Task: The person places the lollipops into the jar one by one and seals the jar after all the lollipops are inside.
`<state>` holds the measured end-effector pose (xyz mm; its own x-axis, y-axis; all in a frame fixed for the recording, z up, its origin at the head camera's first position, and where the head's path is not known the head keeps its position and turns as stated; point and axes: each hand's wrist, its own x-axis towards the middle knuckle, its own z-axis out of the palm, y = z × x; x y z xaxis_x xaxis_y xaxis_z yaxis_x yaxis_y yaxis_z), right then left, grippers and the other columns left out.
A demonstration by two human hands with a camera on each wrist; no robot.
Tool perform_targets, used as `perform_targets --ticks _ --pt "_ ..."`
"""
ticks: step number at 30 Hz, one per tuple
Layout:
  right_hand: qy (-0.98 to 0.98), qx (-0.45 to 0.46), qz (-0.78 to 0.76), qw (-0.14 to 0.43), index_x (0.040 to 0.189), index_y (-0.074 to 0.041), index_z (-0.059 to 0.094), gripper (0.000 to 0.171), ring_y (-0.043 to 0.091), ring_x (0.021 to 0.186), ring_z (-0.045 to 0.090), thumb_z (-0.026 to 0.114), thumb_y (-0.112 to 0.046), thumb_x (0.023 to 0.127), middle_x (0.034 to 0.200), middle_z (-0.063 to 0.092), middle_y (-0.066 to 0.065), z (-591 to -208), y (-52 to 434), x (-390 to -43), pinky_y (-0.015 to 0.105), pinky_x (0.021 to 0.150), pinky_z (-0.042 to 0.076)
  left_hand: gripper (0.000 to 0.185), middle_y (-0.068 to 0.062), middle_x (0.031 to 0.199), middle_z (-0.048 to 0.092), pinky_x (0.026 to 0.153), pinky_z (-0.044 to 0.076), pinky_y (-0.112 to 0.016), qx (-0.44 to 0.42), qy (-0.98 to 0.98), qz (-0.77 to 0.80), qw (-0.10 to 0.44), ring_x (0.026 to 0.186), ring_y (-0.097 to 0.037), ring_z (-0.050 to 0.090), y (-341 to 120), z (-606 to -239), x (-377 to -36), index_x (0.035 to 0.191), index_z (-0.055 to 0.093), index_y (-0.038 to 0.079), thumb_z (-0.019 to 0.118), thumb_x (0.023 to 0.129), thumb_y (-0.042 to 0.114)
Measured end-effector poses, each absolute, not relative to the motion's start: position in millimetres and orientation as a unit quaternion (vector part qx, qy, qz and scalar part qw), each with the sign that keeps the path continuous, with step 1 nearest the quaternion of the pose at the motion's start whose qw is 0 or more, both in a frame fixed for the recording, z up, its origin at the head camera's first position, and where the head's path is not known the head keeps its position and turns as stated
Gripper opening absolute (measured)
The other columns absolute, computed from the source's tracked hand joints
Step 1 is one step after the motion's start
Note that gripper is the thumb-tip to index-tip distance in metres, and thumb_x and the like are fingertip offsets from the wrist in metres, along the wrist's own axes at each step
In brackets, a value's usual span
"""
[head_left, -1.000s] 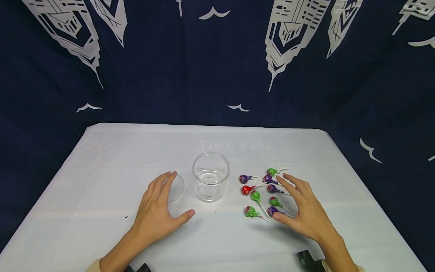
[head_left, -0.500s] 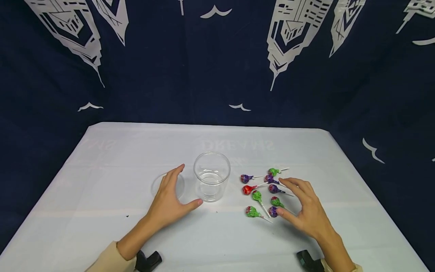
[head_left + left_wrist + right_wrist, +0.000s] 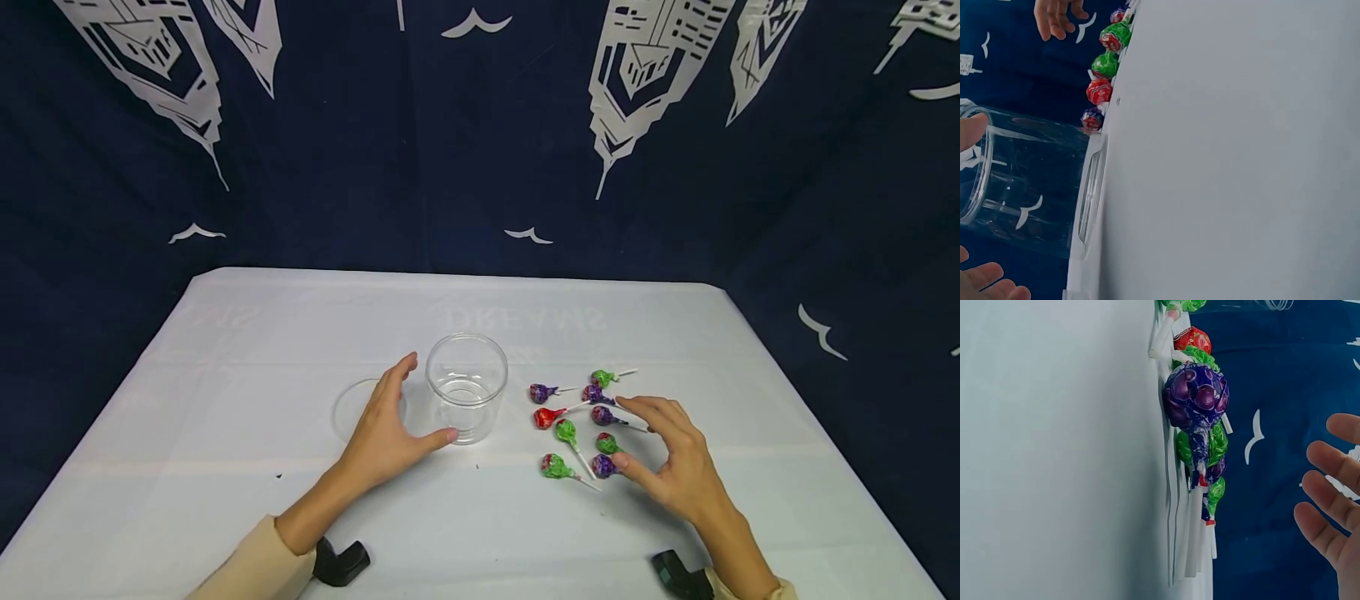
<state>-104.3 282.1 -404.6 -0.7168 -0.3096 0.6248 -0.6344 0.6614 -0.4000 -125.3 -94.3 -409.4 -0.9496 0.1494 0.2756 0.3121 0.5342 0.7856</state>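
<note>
White tablecloth (image 3: 225,350): relaxed left hand (image 3: 386,429) touches the clear round jar (image 3: 467,387); spread right hand (image 3: 675,467) hovers over crinkly-wrapped lollipops (image 3: 577,417).

We see a table (image 3: 225,350) under a white cloth, with faint mirrored lettering (image 3: 522,319) showing through near the far edge. A dark blue backdrop (image 3: 480,150) hangs behind it, printed with white tower shapes (image 3: 637,75) and small bird marks (image 3: 527,237). A flat clear disc (image 3: 347,408), possibly a lid, lies on the cloth left of centre. We spot a tiny dark speck (image 3: 278,477) nearer us. Two black objects (image 3: 341,562) (image 3: 678,575) sit at the near edge, too cropped to identify.
</note>
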Motion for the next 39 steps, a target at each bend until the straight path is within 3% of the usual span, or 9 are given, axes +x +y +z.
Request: perform_targets --ticks 7,16,26,39 --pt "-0.878 0.255 0.315 0.254 0.12 -0.002 0.068 0.058 0.016 0.104 0.055 0.083 -0.014 0.065 0.112 0.067 0.009 -405 283 -105 0.027 0.073 0.045 0.115 -0.01 0.155 0.035 0.106 0.041 -0.046 -0.136 -0.854 -0.495 0.078 0.136 -0.029 0.04 -87 -412 -134 0.155 0.025 0.01 0.092 0.066 0.039" --pt "-0.877 0.251 0.326 0.248 0.118 0.001 0.069 0.055 0.013 0.1 0.055 0.082 -0.015 0.067 0.111 0.068 0.009 -407 285 -104 0.027 0.071 0.045 0.123 -0.006 0.158 0.032 0.111 0.037 -0.044 -0.136 -0.84 -0.52 0.066 0.139 -0.026 0.038 -78 -413 -139 0.156 0.021 0.011 0.096 0.062 0.033" --pt "-0.874 0.251 0.335 0.245 0.118 -0.002 0.069 0.052 0.017 0.093 0.058 0.081 -0.009 0.067 0.108 0.069 0.009 -410 288 -106 0.024 0.071 0.045 0.124 -0.01 0.157 0.033 0.108 0.039 -0.047 -0.126 -0.84 -0.525 0.052 0.13 -0.037 0.047 -73 -414 -142 0.157 0.02 0.012 0.096 0.062 0.033" --pt "-0.864 0.256 0.362 0.24 0.11 0.001 0.071 0.043 0.017 0.08 0.059 0.082 0.005 0.068 0.088 0.07 0.009 -413 294 -110 0.023 0.063 0.046 0.115 -0.009 0.153 0.039 0.106 0.04 -0.051 -0.118 -0.843 -0.523 0.043 0.126 -0.036 0.049 -71 -414 -145 0.156 0.025 0.013 0.094 0.065 0.034"
